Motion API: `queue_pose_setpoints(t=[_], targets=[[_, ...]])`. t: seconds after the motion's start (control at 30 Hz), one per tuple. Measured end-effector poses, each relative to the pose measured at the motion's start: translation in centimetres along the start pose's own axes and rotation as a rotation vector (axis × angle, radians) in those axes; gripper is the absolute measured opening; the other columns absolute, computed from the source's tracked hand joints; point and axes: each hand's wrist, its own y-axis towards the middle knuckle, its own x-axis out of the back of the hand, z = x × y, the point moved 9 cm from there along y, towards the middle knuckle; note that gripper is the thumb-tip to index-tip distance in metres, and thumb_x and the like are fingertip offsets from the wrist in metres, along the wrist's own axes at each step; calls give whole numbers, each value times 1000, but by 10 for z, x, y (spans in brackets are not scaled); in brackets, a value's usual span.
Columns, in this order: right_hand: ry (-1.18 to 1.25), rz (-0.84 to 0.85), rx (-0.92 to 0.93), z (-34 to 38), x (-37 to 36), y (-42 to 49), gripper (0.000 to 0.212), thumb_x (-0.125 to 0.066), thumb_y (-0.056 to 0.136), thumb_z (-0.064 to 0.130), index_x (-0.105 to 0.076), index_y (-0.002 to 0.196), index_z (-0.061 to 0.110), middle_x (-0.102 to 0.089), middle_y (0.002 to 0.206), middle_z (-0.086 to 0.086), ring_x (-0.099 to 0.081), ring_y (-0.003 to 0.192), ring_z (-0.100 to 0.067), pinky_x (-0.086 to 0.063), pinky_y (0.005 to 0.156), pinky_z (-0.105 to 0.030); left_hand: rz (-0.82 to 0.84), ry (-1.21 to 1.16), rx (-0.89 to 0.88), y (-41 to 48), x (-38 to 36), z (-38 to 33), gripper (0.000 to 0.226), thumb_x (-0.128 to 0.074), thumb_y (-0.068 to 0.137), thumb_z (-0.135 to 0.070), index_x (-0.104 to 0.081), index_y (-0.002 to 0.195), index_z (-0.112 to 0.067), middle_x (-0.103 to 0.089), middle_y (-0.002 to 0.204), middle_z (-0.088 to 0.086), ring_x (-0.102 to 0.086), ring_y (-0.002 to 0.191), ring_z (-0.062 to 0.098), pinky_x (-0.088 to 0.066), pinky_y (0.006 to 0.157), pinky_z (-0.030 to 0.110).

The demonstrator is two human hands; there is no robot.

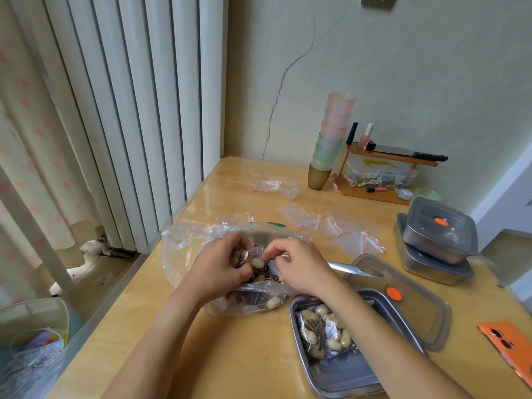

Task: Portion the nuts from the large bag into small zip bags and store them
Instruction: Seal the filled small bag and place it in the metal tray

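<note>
over the large bag (184, 249), left grip (221, 263) holds the small zip bag (254, 252); right grip (299, 266) pinches its other edge.

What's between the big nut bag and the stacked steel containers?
Head view: empty small zip bags lie between the large bag and the stacked containers.

Pale plaster wall (403, 67), split by a long thin crack (280, 82) that runs down towards the corner, with a grey plate (378, 0) at the top edge. White ribbed vertical panels (138, 110) on the left, beside a light curtain (23, 139) with a faded pink pattern; soft daylight throughout. Light wooden table (244, 355), glossy top, set into the corner; pale floor (95, 269) beyond its left edge.
</note>
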Motion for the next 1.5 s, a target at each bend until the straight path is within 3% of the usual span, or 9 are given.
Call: queue_pose_setpoints(t=[0.43,0.57,0.67,0.8,0.93,1.03,1.13,1.3,1.5], targets=[[164,-32,25,7,2,-1,11,-70,95,34,-76,95,24,-60,52,25,-60,54,-3,-47,59,-20,-104,-244,63,-3,13,-3,22,-75,77,-12,-63,88,-25,-66,73,-4,-51,58,5,-42,55,21],[166,-8,-2,6,0,-1,22,-71,93,44,-72,91,22,-61,53,21,-54,51,-1,-43,55,-20,-113,-291,100,-5,14,0,17,-73,80,-16,-63,90,-25,-67,77,-5,-55,63,8,-45,58,23],[25,-58,-44,0,1,-1,23,-67,93,42,-65,89,20,-67,84,12,-60,78,-6,-47,70,-28,-148,-368,156,-6,17,4,16,-67,77,-33,-65,91,-25,-69,80,-3,-57,67,7,-48,62,24],[10,-39,8,0,-3,0,20,-63,93,24,-55,111,29,-59,117,11,-57,93,-8,-46,82,-29,-150,-528,227,-6,16,6,4,-64,94,-18,-67,93,-21,-68,77,-5,-62,71,8,-51,63,26],[349,-82,61,6,2,2,20,-67,93,28,-61,110,35,-67,106,11,-68,72,-18,-59,77,-41,-95,-620,256,-7,9,8,14,-68,96,-25,-66,96,-11,-65,82,13,-63,76,17,-55,72,50],[383,-171,100,8,12,3,4,-72,96,29,-69,96,27,-71,91,3,-68,62,-15,-61,73,-46,-75,-631,245,-7,7,5,5,-66,99,-16,-70,100,-13,-72,81,0,-65,76,9,-53,71,28],[332,-198,109,8,15,5,10,-71,96,30,-70,86,27,-72,80,2,-68,60,-15,-61,74,-48,-64,-660,259,-7,4,4,5,-66,98,-15,-68,102,-14,-75,89,3,-70,84,14,-57,78,31],[297,-242,123,11,19,0,12,-71,94,31,-69,83,29,-67,66,5,-66,67,-21,-55,70,-38,5,-652,197,-8,2,-2,25,-72,93,-7,-65,114,-19,-74,101,0,-70,88,14,-58,82,31],[155,-237,140,14,20,-3,10,-72,94,24,-73,84,24,-59,59,30,-55,56,-1,-39,58,-16,-59,-717,119,-8,11,-6,44,-45,83,-17,-63,123,-18,-70,120,1,-64,116,10,-52,90,24]])
